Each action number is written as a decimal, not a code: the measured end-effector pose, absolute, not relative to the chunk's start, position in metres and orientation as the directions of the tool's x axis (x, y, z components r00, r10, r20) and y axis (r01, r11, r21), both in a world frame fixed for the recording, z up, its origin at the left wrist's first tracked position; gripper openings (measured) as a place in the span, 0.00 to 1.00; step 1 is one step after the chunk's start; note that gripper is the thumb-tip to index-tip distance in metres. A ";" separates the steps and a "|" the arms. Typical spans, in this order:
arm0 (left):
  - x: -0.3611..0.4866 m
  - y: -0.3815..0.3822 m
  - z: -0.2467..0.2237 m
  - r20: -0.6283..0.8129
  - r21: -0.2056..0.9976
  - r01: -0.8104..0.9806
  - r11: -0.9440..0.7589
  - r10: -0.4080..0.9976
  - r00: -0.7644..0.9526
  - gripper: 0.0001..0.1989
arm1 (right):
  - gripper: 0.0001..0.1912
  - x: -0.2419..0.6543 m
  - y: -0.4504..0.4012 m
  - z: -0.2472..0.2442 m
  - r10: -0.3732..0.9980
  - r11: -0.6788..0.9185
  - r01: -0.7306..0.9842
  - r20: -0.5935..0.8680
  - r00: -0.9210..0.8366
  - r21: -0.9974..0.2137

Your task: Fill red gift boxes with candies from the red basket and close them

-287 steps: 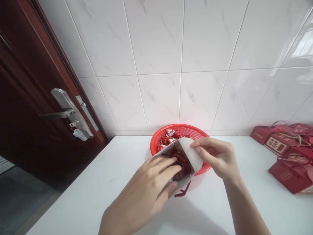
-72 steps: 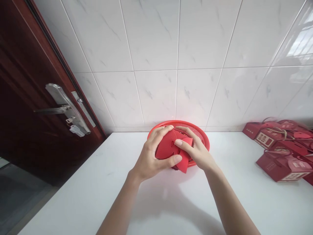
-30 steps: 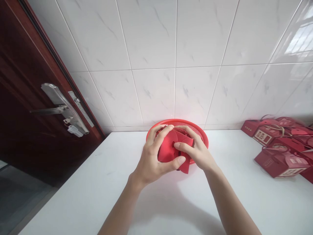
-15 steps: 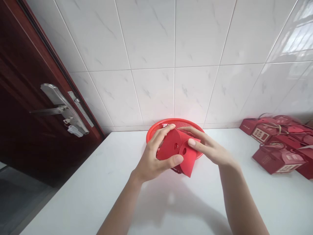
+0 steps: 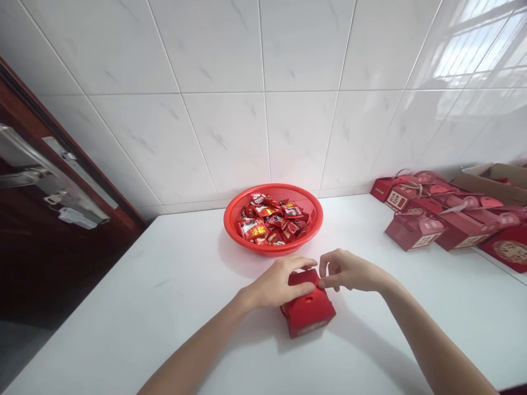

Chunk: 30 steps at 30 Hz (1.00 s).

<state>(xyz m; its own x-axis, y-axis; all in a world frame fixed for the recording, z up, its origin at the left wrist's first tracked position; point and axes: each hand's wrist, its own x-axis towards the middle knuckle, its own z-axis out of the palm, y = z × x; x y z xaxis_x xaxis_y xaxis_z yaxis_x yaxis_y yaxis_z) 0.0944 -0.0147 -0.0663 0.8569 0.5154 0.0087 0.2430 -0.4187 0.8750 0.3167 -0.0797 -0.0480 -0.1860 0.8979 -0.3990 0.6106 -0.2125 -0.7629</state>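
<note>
A small red gift box (image 5: 312,314) stands on the white table below the basket, its top flaps folded inward around a small hole. My left hand (image 5: 284,282) reaches across the top from the left, thumb on the near flap and fingers on the far side, gripping it. At the upper right edge of the box is my right hand (image 5: 348,270), with thumb and fingers pinched together against the flap. Whatever lies between those fingertips is too small to make out. A bit of dark red cord shows at the box's left side.
Beyond the hands, a red plastic basket (image 5: 274,249) holds several wrapped candies (image 5: 275,219). Several more red gift boxes (image 5: 415,230) stand at the right, with an open cardboard carton (image 5: 489,178) behind. A tiled wall (image 5: 300,142) borders the white table (image 5: 185,274); a door (image 5: 16,230) is at left.
The gift box has come down from in front of the basket onto the table nearer me. My right hand's fingers have drawn together at its edge. The view has shifted right.
</note>
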 end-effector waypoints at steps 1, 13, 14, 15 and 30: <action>0.091 -0.015 -0.069 -0.002 0.865 0.271 -0.422 0.538 0.843 0.26 | 0.20 0.317 -0.082 -0.051 0.903 -0.209 0.608 -0.390 -0.181 -0.766; 0.038 -0.018 -0.074 -0.155 0.849 0.444 -0.285 0.671 0.725 0.27 | 0.08 0.326 -0.095 -0.090 0.929 -0.094 0.587 -0.283 -0.239 -0.804; 0.039 -0.020 -0.078 -0.145 0.852 0.440 -0.283 0.681 0.718 0.27 | 0.07 0.325 -0.096 -0.093 0.927 -0.101 0.582 -0.289 -0.239 -0.807; 0.040 -0.021 -0.083 -0.141 0.857 0.438 -0.272 0.693 0.707 0.28 | 0.07 0.324 -0.096 -0.094 0.925 -0.113 0.571 -0.295 -0.237 -0.813; 0.022 -0.017 -0.025 -0.078 0.971 -0.109 0.213 0.713 0.697 0.14 | 0.16 0.336 -0.096 -0.041 0.967 -0.036 -0.076 -0.016 -0.255 -0.996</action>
<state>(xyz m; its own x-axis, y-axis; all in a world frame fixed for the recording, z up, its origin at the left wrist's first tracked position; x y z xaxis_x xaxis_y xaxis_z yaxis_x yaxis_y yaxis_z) 0.0220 -0.0165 -0.0248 0.6971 0.7126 -0.0784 -0.1090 0.2134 0.9709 0.3360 -0.0964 -0.0406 -0.2546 0.9669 -0.0157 -0.0757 -0.0361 -0.9965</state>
